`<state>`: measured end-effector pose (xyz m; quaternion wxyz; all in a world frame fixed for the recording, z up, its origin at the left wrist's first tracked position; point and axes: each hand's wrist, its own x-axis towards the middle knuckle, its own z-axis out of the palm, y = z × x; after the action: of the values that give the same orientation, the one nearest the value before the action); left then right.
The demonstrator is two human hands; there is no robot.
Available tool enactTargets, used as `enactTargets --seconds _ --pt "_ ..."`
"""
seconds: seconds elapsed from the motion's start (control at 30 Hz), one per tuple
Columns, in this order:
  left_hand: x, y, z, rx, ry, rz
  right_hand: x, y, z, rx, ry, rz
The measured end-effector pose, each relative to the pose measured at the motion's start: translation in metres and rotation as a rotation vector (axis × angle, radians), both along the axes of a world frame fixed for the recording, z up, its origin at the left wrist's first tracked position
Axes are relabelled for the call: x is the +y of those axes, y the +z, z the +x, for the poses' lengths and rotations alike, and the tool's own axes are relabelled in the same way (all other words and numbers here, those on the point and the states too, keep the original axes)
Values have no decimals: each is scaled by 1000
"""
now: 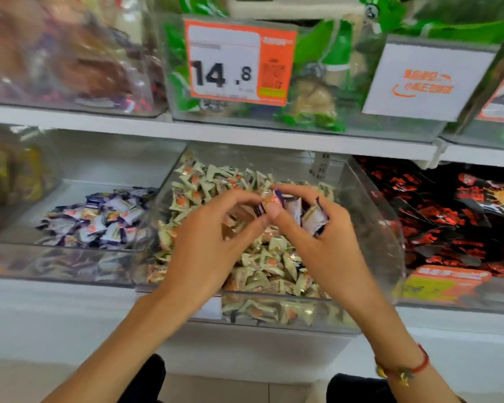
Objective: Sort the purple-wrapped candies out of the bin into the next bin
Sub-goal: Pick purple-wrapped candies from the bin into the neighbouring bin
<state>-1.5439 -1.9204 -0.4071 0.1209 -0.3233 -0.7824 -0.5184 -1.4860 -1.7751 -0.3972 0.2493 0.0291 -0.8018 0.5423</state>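
Hovering over the clear middle bin (373,199) of pale-wrapped candies (262,266), both hands meet. The left hand (213,245) pinches a purple-wrapped candy (261,209) between thumb and fingertips; the right hand (323,245) curls round several purple-wrapped candies (312,218), though blur leaves their number unclear. Left of the left hand, the next bin (70,257) holds a purple pile (99,219). White shelves (245,132) carry more bins above, one with an orange price tag (239,61).

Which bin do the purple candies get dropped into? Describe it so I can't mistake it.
On the lower shelf, find the middle clear bin heaped with cream-and-orange candies, where both hands work. The target bin is immediately left of it. It alone holds purple-and-white wrapped candies.
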Motion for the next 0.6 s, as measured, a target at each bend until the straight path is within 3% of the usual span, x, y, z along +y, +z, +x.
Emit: enactTargets --seconds 0.13,0.23,0.3,0.4,0.5,0.6 --pt "-52 -15 -15 91 136 5 -46 -2 -36 6 46 -12" --pt "-108 -35 -41 242 456 -47 -84 0 -67 61 35 130" --pt "-148 -55 -63 231 683 -185 -111 5 -91 140 20 307" --pt "-178 -86 -84 161 817 -499 -151 8 -133 156 67 665" --pt "-181 -95 -85 226 858 -586 -174 1 -169 -24 213 925" --pt "-180 -95 -82 239 847 -573 -178 -2 -185 -354 423 1183"
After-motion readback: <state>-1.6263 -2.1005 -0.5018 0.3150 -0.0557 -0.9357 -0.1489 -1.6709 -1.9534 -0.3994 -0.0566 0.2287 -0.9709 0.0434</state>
